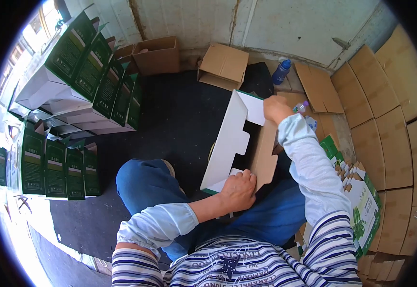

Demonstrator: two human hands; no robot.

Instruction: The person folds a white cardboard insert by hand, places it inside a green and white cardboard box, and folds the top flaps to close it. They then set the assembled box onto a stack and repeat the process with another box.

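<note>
An open cardboard box (pixel 224 143), white and brown inside with green edges, is tilted over my lap with its cut flaps spread apart. My left hand (pixel 238 191) is closed on the box's near end, by a small white end flap. At the far end my right hand (pixel 276 109) grips the corner beside another white flap, its fingertips partly hidden. The box's inside is dark between the flaps, and I cannot see anything in it.
Green and white boxes (pixel 57 162) are stacked at the left. Flattened green-white cartons (pixel 365 205) lean at my right, before a wall of brown cartons (pixel 388 143). Brown boxes (pixel 224 64) and a blue bottle (pixel 281 71) stand by the back wall.
</note>
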